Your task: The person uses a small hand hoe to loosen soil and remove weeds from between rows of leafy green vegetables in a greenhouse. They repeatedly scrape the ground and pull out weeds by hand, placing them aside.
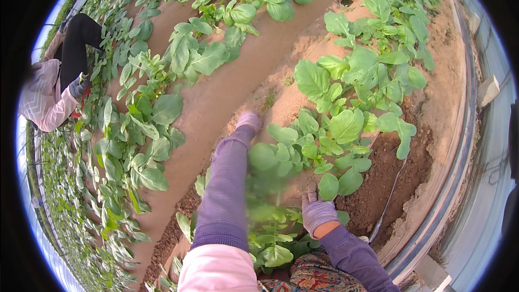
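Observation:
My left hand (249, 121), in a pale purple glove, reaches out over the bare soil beside the row. It is blurred, and its fingertips are hard to make out. Down at the foot of a broad-leaved green plant (324, 142), my right hand (319, 212) wears a greyish purple work glove. Its visible fingers stretch toward the soil just left of a low leaf, and I see nothing held in them. Blurred leaves (267, 198) lie between my forearms. A thin metal rod-like tool (389, 200) rests on loose, dug soil (371, 174) to the right.
A bare furrow (211, 109) runs diagonally past my left arm, with another leafy row (154, 129) beyond it. A co-worker (52, 89) in gloves crouches at far left. Along the right run a dark pipe-like edge (466, 129) and plastic sheeting (494, 146).

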`<action>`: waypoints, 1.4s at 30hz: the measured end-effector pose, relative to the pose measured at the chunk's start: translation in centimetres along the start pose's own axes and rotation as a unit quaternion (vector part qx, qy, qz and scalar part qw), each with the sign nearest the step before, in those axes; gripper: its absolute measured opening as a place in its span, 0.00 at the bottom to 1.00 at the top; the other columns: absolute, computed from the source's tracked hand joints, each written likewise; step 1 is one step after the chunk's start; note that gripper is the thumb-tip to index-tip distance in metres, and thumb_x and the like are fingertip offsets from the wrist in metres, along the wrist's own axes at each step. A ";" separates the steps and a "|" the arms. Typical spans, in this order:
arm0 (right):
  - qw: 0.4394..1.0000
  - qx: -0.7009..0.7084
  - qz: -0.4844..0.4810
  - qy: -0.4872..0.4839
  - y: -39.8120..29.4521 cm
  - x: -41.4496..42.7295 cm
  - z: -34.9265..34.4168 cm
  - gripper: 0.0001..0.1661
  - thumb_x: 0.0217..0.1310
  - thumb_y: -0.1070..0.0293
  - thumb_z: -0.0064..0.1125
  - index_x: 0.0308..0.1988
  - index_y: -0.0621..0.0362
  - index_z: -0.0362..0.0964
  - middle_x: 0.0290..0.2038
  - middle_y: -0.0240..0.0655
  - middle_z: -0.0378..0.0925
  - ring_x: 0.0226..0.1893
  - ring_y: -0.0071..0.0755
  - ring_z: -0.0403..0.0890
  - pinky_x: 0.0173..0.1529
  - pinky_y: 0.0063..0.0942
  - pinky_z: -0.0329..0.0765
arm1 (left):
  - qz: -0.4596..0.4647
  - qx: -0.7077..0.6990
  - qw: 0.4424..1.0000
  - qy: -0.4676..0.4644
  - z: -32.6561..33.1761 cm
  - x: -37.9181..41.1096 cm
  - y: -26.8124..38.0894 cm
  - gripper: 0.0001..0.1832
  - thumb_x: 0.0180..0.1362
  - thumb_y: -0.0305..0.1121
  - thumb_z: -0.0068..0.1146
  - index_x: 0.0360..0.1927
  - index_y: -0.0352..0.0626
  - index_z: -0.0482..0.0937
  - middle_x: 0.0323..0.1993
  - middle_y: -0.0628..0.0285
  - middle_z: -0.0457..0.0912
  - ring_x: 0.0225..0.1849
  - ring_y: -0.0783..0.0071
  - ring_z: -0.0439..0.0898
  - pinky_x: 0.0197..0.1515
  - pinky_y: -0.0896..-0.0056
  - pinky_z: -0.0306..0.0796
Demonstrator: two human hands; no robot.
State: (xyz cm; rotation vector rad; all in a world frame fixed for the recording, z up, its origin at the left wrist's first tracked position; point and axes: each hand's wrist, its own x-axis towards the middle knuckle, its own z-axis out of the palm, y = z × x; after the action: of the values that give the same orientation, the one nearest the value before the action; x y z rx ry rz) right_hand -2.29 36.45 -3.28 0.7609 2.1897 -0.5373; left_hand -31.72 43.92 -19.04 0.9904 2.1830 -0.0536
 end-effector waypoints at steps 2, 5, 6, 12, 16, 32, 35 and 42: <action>1.000 -0.027 0.002 0.016 -0.1 -0.1 0.1 0.31 0.48 0.67 0.42 0.55 0.60 0.53 0.58 0.44 0.52 0.51 0.43 0.66 0.50 0.42 0.63 | -0.015 -0.070 0.997 -0.002 0.3 -0.1 -0.9 0.18 0.45 0.38 0.48 0.36 0.36 0.75 0.30 0.47 0.77 0.34 0.55 0.77 0.37 0.62 0.71; 0.999 -0.028 0.010 0.016 0.4 0.2 0.6 0.31 0.48 0.67 0.42 0.56 0.59 0.53 0.59 0.44 0.51 0.52 0.43 0.65 0.50 0.42 0.63 | -0.086 -0.216 0.971 -0.052 -2.3 -1.7 -0.4 0.17 0.47 0.35 0.48 0.39 0.36 0.74 0.26 0.52 0.77 0.25 0.62 0.78 0.27 0.65 0.73; 1.000 -0.023 0.009 0.014 0.4 0.2 0.6 0.31 0.48 0.67 0.41 0.56 0.59 0.53 0.59 0.44 0.51 0.52 0.43 0.65 0.50 0.43 0.63 | -0.046 -0.252 0.967 -0.005 -2.0 -1.7 -1.7 0.16 0.48 0.35 0.49 0.39 0.38 0.74 0.23 0.57 0.77 0.19 0.70 0.76 0.19 0.69 0.72; 0.996 0.016 0.023 -0.089 -0.2 0.2 -1.0 0.29 0.56 0.66 0.30 0.59 0.55 0.45 0.62 0.38 0.43 0.57 0.40 0.59 0.56 0.52 0.52 | 0.024 -0.140 0.990 0.018 0.6 -0.5 -1.7 0.16 0.46 0.38 0.52 0.39 0.43 0.76 0.24 0.54 0.78 0.22 0.65 0.76 0.29 0.68 0.72; 0.996 0.013 0.022 -0.090 -0.4 0.1 -1.4 0.29 0.56 0.66 0.31 0.59 0.55 0.46 0.63 0.39 0.41 0.56 0.41 0.60 0.55 0.52 0.54 | 0.093 0.072 0.993 0.023 1.1 1.7 -1.2 0.15 0.43 0.35 0.49 0.35 0.43 0.77 0.35 0.50 0.76 0.38 0.55 0.75 0.43 0.63 0.68; 0.997 0.014 0.025 -0.065 0.7 0.0 -0.5 0.27 0.57 0.65 0.31 0.58 0.54 0.49 0.63 0.38 0.42 0.56 0.44 0.59 0.54 0.55 0.54 | -0.064 -0.121 0.990 0.037 -4.1 -1.3 -4.0 0.18 0.46 0.37 0.52 0.40 0.37 0.73 0.32 0.50 0.77 0.30 0.58 0.77 0.36 0.64 0.71; 0.997 0.011 0.000 -0.070 -0.5 0.3 -0.4 0.27 0.57 0.66 0.31 0.58 0.54 0.50 0.63 0.37 0.42 0.56 0.44 0.60 0.54 0.56 0.54 | -0.064 -0.266 0.954 0.124 -4.4 -1.5 -12.0 0.17 0.46 0.35 0.52 0.39 0.36 0.72 0.27 0.54 0.76 0.23 0.63 0.76 0.27 0.64 0.71; 0.998 -0.046 0.000 0.053 -0.6 -0.4 -0.4 0.28 0.50 0.68 0.40 0.54 0.58 0.57 0.59 0.44 0.50 0.45 0.43 0.72 0.47 0.47 0.66 | -0.031 -0.511 0.842 0.172 -11.4 -14.3 -8.3 0.10 0.51 0.27 0.48 0.37 0.38 0.69 0.19 0.66 0.69 0.15 0.78 0.69 0.11 0.77 0.65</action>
State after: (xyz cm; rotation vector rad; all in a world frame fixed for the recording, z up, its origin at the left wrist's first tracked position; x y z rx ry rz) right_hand -2.69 36.12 -2.63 0.7564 2.2945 -0.4015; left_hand -37.82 32.60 -3.66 0.2998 2.0631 1.2150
